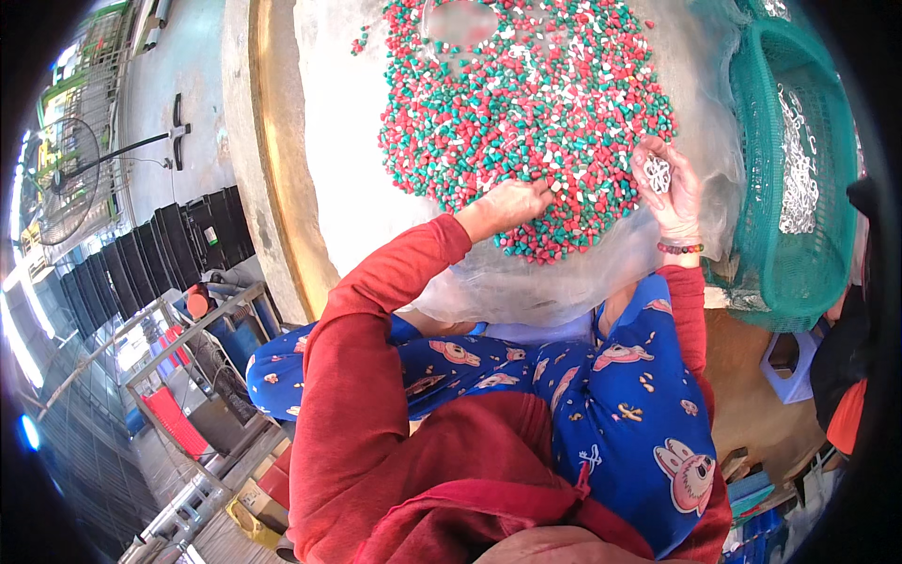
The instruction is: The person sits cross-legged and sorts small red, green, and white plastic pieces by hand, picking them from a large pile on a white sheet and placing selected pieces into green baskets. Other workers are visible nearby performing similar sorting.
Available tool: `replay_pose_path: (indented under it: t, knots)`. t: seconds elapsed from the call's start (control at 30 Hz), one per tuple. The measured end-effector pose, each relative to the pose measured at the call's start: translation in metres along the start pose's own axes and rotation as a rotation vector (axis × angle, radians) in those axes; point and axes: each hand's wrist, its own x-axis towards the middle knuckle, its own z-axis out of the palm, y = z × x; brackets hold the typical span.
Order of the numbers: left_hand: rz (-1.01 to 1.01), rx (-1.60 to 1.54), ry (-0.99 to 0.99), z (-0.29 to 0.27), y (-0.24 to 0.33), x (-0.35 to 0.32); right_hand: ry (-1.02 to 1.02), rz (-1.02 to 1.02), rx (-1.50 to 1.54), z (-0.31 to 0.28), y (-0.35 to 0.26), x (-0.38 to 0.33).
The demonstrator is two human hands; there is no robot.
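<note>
A wide spread of small red, green and white pieces, like plastic caps or beads, covers the pale sheet in front of me. My left hand reaches into its near side, fingertips pinched together among the pieces. What they grip, if anything, is too small to make out. At the right edge of the spread my right hand is turned palm up, fingers curled around a small clump of white plastic hooks. A beaded bracelet circles that wrist.
To the right stands a green mesh basket holding many white hooks. The pieces lie on a pale plastic sheet. Black crates, a metal-framed rack and a fan are at the left. A lilac stool stands below the basket.
</note>
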Motion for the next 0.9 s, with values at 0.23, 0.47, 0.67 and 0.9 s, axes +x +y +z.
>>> replay_pose_path:
  t: [0.23,0.47,0.67,0.9]
  knots:
    - [-0.25,-0.249,0.33,-0.051,-0.033,0.005,-0.034,0.053,0.362,-0.007,0.021,0.003]
    - [-0.433,-0.273,0.336,-0.102,-0.077,0.044,0.064,0.083,0.361,0.003,0.027,0.01]
    - [-0.519,-0.65,0.28,-0.125,-0.093,0.066,0.13,0.086,0.285,-0.002,0.026,0.014]
    - [-0.581,-0.888,0.103,-0.141,-0.1,0.085,0.173,0.156,0.332,-0.001,0.025,0.034]
